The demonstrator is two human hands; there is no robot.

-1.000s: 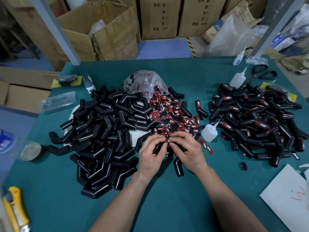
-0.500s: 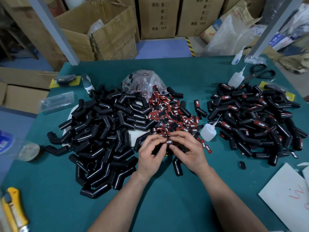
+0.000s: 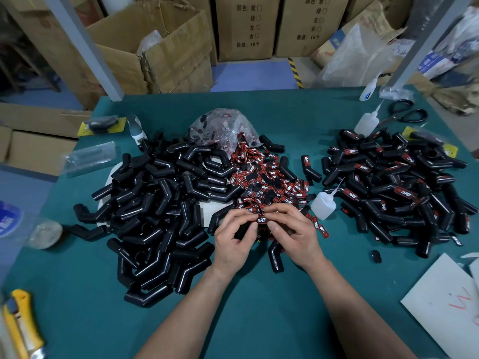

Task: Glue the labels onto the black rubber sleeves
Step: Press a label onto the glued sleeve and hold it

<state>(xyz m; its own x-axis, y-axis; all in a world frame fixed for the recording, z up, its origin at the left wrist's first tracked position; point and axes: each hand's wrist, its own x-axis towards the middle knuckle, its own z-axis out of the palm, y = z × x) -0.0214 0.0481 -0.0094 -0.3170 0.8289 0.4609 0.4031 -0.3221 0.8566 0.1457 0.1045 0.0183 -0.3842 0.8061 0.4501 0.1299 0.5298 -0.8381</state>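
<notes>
At the near left corner a yellow utility knife [image 3: 22, 327] is cut off by the frame edge; at the near right a white sheet of paper [image 3: 445, 307] with red marks also runs out of view.

Both bare forearms reach up over the green table [image 3: 259, 320]; the left hand [image 3: 234, 239] and right hand [image 3: 295, 234] meet fingertip to fingertip, and together they pinch one red-and-black label [image 3: 261, 220] reading TAPER. A dark shape lies under the curled left fingers, but whether it is a sleeve cannot be told; a bent black sleeve [image 3: 275, 257] sticks out from under the right hand, its upper end hidden.

Just beyond the hands lies the heap of loose labels [image 3: 269, 177], many face down; to its left is a big pile of plain sleeves [image 3: 155, 208], partly covering something white beneath; to its right a small glue bottle [image 3: 322, 204] lies tilted, and past it is the pile of labelled sleeves [image 3: 394, 187].

Farther back a crumpled clear bag [image 3: 223, 128] spills labels, its contents blurred; near the far right edge are a second bottle [image 3: 366, 123] and black scissors [image 3: 404, 114]; cardboard boxes [image 3: 248, 27] stand behind the table, their tops cropped.
</notes>
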